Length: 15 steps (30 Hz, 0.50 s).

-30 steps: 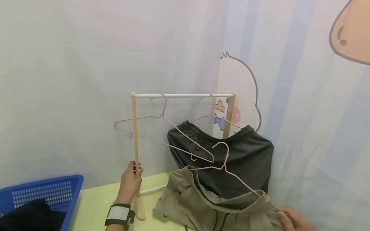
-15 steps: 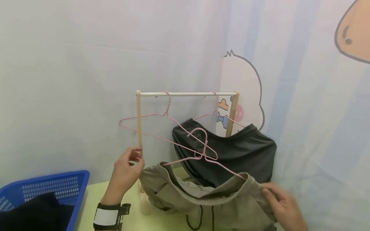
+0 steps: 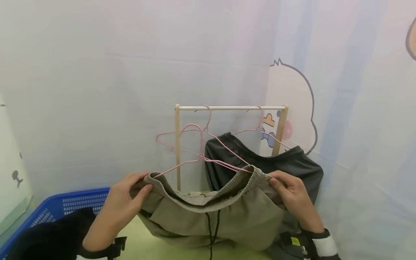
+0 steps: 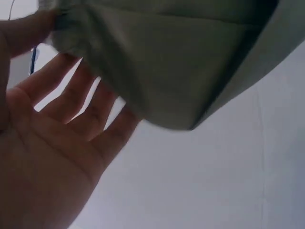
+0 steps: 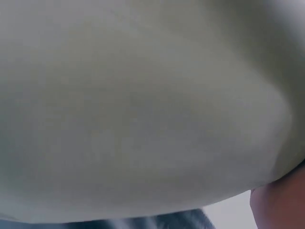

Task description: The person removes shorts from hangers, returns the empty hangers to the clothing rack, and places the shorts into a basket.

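A pair of khaki drawstring shorts (image 3: 214, 227) hangs between my two hands, with a pink wire hanger (image 3: 201, 155) set inside its elastic waistband. My left hand (image 3: 118, 202) pinches the waistband's left corner between thumb and fingers. In the left wrist view the shorts' cloth (image 4: 162, 62) drapes down beside the spread fingers. At the waistband's right corner, my right hand (image 3: 294, 196) pinches the cloth and hanger end. Khaki cloth (image 5: 143, 119) fills most of the right wrist view. The hanger's hook stands up in front of the small rack (image 3: 177, 144).
From the rack's white rail (image 3: 227, 108) hang a bare pink hanger (image 3: 224, 144) and another bearing dark grey shorts (image 3: 260, 159). A blue basket (image 3: 61, 202) with black cloth (image 3: 55, 234) stands at the left on the yellow-green table (image 3: 136, 242). Curtains rise behind.
My left hand has left the rack's post and now pinches the shorts' left waistband corner. The khaki shorts and hanger have risen and moved left in my right hand. The view has shifted left.
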Each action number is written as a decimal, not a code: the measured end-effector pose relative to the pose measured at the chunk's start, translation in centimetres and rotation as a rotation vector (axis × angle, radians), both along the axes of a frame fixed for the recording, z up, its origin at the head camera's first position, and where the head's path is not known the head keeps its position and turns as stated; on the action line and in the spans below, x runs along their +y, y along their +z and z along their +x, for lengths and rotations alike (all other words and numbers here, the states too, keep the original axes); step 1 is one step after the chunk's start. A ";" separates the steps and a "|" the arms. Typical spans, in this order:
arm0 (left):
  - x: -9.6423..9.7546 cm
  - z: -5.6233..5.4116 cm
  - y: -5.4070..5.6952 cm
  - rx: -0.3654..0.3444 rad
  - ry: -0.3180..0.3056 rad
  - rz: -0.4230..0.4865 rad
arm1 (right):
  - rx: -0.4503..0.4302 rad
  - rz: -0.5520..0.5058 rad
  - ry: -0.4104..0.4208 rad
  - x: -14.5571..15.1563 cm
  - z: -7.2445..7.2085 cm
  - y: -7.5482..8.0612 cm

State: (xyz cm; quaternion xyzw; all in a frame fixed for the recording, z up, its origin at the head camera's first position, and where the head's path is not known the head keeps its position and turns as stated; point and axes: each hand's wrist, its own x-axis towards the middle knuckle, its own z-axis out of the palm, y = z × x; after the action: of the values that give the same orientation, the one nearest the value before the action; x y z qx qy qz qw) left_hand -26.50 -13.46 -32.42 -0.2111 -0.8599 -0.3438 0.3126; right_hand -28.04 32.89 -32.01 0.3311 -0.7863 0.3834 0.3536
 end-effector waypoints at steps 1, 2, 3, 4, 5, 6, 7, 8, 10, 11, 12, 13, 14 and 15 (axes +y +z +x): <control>-0.3 0.2 0.0 0.028 0.023 -0.003 | 0.008 -0.006 0.025 -0.4 -0.5 0.0; -0.6 0.4 0.0 0.056 0.048 -0.008 | 0.007 -0.013 0.056 -0.8 -1.0 0.0; -1.0 0.6 0.0 0.086 0.071 -0.010 | 0.000 -0.026 0.087 -1.2 -1.4 -0.1; -1.1 0.7 0.0 0.112 0.085 -0.010 | -0.006 -0.036 0.109 -1.4 -1.6 -0.2; -1.3 0.9 0.0 0.130 0.098 -0.007 | -0.014 -0.046 0.126 -1.7 -1.8 -0.3; -1.5 1.1 0.0 0.140 0.110 -0.003 | -0.023 -0.056 0.138 -1.9 -1.9 -0.5; -1.6 1.2 0.1 0.149 0.116 0.001 | -0.031 -0.067 0.143 -2.2 -2.0 -0.6; -1.8 1.4 0.1 0.155 0.120 0.007 | -0.041 -0.081 0.146 -2.4 -2.2 -0.8; -2.1 1.8 0.1 0.154 0.128 0.019 | -0.039 -0.090 0.128 -2.8 -2.3 -1.2; -2.2 1.9 0.1 0.153 0.133 0.024 | -0.026 -0.087 0.104 -3.1 -2.3 -1.3; -2.3 2.0 0.0 0.149 0.136 0.029 | -0.009 -0.079 0.080 -3.3 -2.3 -1.4; -2.3 2.1 0.0 0.144 0.142 0.030 | 0.014 -0.063 0.051 -3.5 -2.2 -1.5; -2.4 2.1 -0.1 0.136 0.149 0.031 | 0.035 -0.041 0.018 -3.7 -2.2 -1.6; -2.4 2.1 -0.1 0.125 0.157 0.033 | 0.058 -0.016 -0.017 -4.0 -2.1 -1.5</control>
State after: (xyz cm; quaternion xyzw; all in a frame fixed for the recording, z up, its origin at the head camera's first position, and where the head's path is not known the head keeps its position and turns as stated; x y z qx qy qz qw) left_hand -24.37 -15.90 -32.54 -0.1589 -0.8467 -0.3187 0.3953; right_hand -30.10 28.92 -33.56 0.3326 -0.7755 0.3769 0.3820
